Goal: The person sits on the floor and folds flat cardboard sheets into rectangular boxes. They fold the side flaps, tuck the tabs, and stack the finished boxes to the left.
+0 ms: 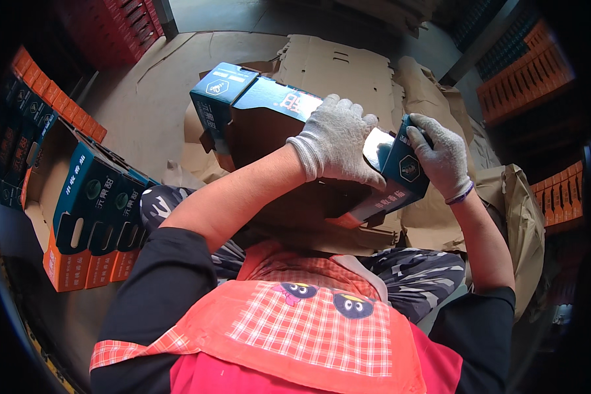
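Observation:
A teal and orange printed cardboard box (276,98) lies tilted across the middle in front of me, its dark open side towards me. My left hand (340,140), in a whitish knit glove, spreads over the upper long wall near the right end, with the thumb pointing down inside. At the box's right end, my right hand (438,155), gloved too, pinches the upper corner of the teal end wall between thumb and fingers. Some of the left fingertips lie behind the wall and cannot be seen.
Formed teal and orange boxes (93,197) stand in a row at the left, with more stacked behind. Flat brown cardboard (335,64) lies beyond the box. Crumpled brown paper (433,216) is at the right. Orange stacks (527,79) and red stacks (123,29) stand farther off.

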`<move>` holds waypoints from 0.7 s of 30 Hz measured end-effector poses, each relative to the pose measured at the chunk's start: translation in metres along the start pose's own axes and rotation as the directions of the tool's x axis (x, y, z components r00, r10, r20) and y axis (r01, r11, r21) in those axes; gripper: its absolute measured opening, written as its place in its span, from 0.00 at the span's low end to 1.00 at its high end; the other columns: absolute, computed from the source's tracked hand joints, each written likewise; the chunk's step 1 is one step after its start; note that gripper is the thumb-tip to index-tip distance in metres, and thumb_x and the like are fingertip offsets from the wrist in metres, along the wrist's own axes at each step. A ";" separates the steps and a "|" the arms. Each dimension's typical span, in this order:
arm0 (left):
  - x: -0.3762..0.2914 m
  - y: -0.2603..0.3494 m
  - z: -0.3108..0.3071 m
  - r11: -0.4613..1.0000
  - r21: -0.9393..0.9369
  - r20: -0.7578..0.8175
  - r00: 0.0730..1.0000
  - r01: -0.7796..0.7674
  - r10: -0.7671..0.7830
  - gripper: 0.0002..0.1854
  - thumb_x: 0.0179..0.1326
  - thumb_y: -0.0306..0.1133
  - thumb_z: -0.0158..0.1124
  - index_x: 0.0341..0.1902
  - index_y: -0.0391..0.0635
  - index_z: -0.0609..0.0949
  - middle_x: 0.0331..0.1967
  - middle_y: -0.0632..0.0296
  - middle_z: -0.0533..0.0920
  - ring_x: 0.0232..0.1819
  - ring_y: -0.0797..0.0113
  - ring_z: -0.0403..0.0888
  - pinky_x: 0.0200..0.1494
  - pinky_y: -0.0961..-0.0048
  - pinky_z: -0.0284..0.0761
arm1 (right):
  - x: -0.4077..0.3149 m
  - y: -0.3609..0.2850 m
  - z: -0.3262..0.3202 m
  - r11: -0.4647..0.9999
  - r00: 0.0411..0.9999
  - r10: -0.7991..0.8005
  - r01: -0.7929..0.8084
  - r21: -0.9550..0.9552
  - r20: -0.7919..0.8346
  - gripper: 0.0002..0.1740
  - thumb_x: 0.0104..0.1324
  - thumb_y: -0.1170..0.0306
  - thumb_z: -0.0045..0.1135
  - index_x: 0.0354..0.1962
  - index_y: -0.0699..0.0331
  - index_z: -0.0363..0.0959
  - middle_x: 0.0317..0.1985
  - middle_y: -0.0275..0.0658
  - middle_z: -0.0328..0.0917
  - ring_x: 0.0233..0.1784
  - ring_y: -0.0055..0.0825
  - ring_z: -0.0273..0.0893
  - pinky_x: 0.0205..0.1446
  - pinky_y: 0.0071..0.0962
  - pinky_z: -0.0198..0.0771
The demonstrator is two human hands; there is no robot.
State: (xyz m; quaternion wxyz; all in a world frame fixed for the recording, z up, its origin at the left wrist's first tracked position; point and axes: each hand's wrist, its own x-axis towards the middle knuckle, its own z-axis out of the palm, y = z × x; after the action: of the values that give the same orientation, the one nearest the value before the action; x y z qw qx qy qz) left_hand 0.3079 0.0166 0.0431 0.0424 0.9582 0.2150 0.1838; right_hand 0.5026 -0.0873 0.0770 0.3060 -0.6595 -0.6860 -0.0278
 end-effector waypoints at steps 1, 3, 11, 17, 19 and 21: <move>-0.003 0.001 0.000 0.998 -0.050 -0.080 0.996 -0.041 0.037 0.51 0.27 0.81 0.65 0.41 0.42 0.82 0.36 0.52 0.80 0.44 0.56 0.78 0.53 0.62 0.71 | 0.004 0.003 -0.005 0.995 0.993 0.045 -0.054 0.080 0.113 0.15 0.66 0.61 0.57 0.40 0.65 0.79 0.30 0.46 0.83 0.29 0.37 0.83 0.33 0.29 0.76; -0.007 0.002 0.000 0.998 -0.063 -0.059 0.998 -0.012 0.008 0.50 0.27 0.79 0.66 0.41 0.42 0.81 0.36 0.53 0.80 0.43 0.55 0.78 0.54 0.61 0.71 | 0.013 0.004 -0.004 0.997 0.977 0.001 0.015 -0.077 0.212 0.15 0.67 0.60 0.53 0.35 0.64 0.79 0.27 0.45 0.81 0.28 0.40 0.81 0.33 0.32 0.75; -0.027 0.014 0.010 1.000 -0.004 -0.168 0.985 -0.031 0.029 0.46 0.30 0.73 0.70 0.41 0.41 0.81 0.39 0.51 0.79 0.45 0.54 0.78 0.58 0.60 0.69 | 0.043 0.008 0.056 0.894 0.901 -0.167 0.310 -0.323 0.401 0.15 0.66 0.61 0.49 0.33 0.61 0.79 0.31 0.47 0.81 0.36 0.45 0.80 0.42 0.40 0.75; -0.021 -0.009 0.012 0.785 -0.609 -0.449 0.866 -0.115 -0.221 0.51 0.52 0.62 0.67 0.70 0.39 0.63 0.66 0.41 0.67 0.65 0.51 0.70 0.66 0.61 0.66 | 0.038 -0.030 0.048 0.986 0.971 0.063 -0.096 0.137 0.231 0.19 0.61 0.56 0.58 0.42 0.60 0.79 0.35 0.46 0.82 0.40 0.42 0.82 0.45 0.36 0.76; -0.029 -0.024 0.012 0.414 -0.857 -0.447 0.843 -0.308 -0.299 0.38 0.60 0.45 0.68 0.69 0.39 0.65 0.64 0.44 0.70 0.63 0.54 0.72 0.65 0.66 0.67 | 0.020 -0.058 0.049 0.926 0.913 -0.365 0.377 -0.034 0.182 0.27 0.55 0.54 0.63 0.49 0.59 0.76 0.40 0.46 0.81 0.44 0.42 0.81 0.49 0.36 0.75; -0.059 -0.033 0.013 0.324 -0.902 -0.372 0.894 -0.285 -0.251 0.28 0.63 0.31 0.65 0.66 0.39 0.70 0.60 0.49 0.76 0.59 0.58 0.76 0.63 0.70 0.69 | 0.021 -0.065 0.049 0.966 0.933 -0.251 0.257 0.014 0.259 0.33 0.50 0.60 0.64 0.55 0.59 0.72 0.45 0.48 0.80 0.48 0.44 0.79 0.54 0.34 0.74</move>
State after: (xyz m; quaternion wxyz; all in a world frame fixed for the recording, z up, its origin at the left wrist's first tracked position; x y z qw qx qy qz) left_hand 0.2500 0.0212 0.0063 0.5387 0.6830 0.0600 0.4896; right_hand 0.4250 -0.0551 0.0710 0.2010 -0.5663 -0.7992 0.0123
